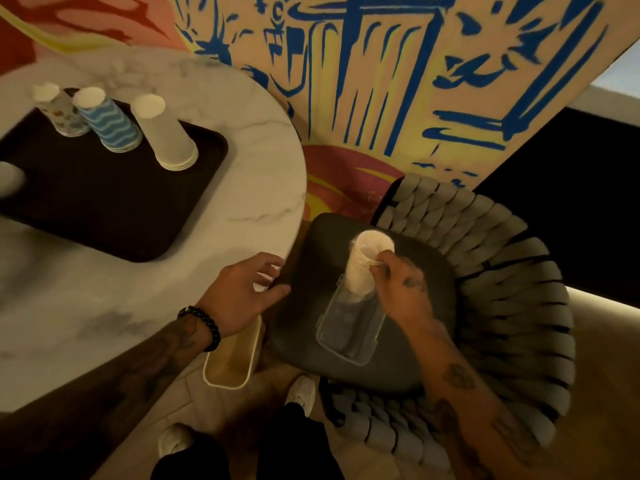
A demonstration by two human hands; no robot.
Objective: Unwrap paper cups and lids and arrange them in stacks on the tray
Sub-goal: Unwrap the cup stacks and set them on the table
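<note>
A dark tray (114, 209) lies on the marble table (242, 188) at the left. On it stand three upside-down cup stacks: a patterned one (60, 112), a blue wavy one (109, 121) and a plain white one (166, 133). Another stack of white cups (365, 261) stands in a clear plastic container (349, 327) on the seat of a chair (502, 289). My right hand (401, 289) pinches the rim of that stack. My left hand (242, 296) hovers at the table's edge, fingers loosely spread, holding nothing.
A cream bin (232, 362) stands on the floor under my left wrist, between table and chair. A pale object (10, 178) shows at the tray's left edge. A painted wall panel (398, 81) rises behind. My shoes (301, 393) are below.
</note>
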